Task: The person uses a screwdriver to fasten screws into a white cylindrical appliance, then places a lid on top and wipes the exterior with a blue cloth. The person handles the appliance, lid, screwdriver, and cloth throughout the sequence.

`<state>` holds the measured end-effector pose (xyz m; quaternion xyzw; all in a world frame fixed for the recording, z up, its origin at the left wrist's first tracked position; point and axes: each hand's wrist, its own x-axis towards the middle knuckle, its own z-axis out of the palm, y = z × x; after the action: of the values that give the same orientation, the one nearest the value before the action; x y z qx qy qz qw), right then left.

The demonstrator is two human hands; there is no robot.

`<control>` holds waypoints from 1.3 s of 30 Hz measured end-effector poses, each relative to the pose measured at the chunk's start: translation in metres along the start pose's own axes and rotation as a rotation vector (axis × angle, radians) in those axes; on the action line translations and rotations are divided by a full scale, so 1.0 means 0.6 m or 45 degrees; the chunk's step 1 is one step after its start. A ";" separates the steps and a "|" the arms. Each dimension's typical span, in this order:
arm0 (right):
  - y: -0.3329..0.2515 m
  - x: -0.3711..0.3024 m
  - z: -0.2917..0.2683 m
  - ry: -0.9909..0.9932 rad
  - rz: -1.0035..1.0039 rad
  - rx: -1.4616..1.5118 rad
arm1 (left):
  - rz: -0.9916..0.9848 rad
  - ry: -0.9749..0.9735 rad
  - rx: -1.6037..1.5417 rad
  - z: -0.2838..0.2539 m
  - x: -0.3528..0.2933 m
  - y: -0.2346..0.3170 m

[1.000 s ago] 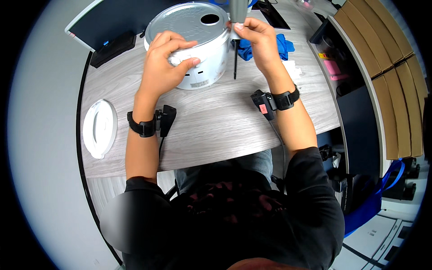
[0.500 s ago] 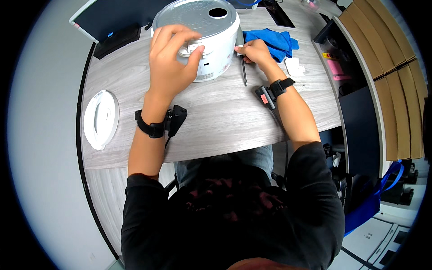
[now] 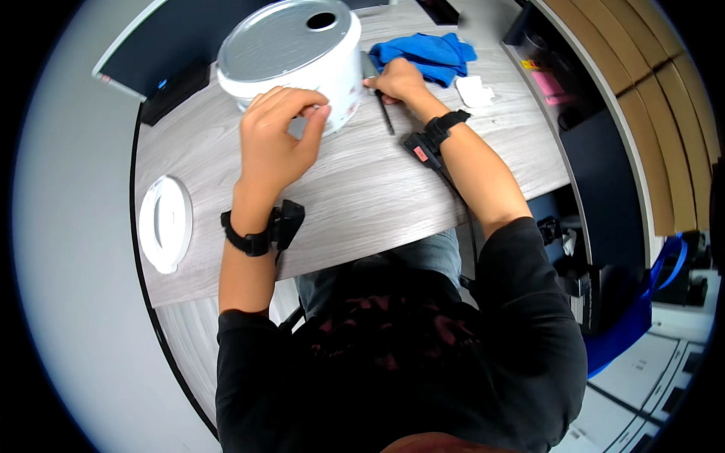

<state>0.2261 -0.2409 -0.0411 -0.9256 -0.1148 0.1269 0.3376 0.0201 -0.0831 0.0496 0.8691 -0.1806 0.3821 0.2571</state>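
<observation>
A white round appliance like a rice cooker (image 3: pixel 332 79), with a silver metal top (image 3: pixel 283 41) that has a dark round hole in it, stands at the far middle of the table. My left hand (image 3: pixel 276 140) is at its front wall, thumb and forefinger brought together in a pinch; whatever is between the tips is too small to make out. Just right of the appliance, my right hand (image 3: pixel 400 81) is closed around the handle of a screwdriver (image 3: pixel 385 115), whose thin dark shaft points toward me along the table. Most of the handle is hidden by the fingers.
A white oval lid-like part (image 3: pixel 166 224) lies at the table's left edge. Behind my right hand are a crumpled blue cloth (image 3: pixel 427 57) and a small white piece (image 3: pixel 474 92). A monitor (image 3: pixel 174 45) stands far left; an open shelf (image 3: pixel 547 98) borders the right.
The view has shifted, so the table things sit further left. My left thumb and forefinger have closed from a wider spread. The right hand stays by the screwdriver.
</observation>
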 end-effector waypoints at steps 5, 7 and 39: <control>0.033 -0.032 -0.050 0.037 -0.056 -0.167 | -0.015 0.002 0.023 0.001 -0.002 0.002; 0.081 -0.041 -0.088 0.221 -0.174 -0.249 | -0.006 -0.006 0.023 0.000 -0.002 0.005; 0.050 -0.197 -0.193 0.131 -0.782 0.128 | -0.379 -0.487 -0.297 0.092 -0.017 0.042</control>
<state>0.1547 -0.3676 0.0435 -0.8351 -0.3653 -0.0226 0.4107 0.0321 -0.1345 0.0178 0.9069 -0.1391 0.1455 0.3701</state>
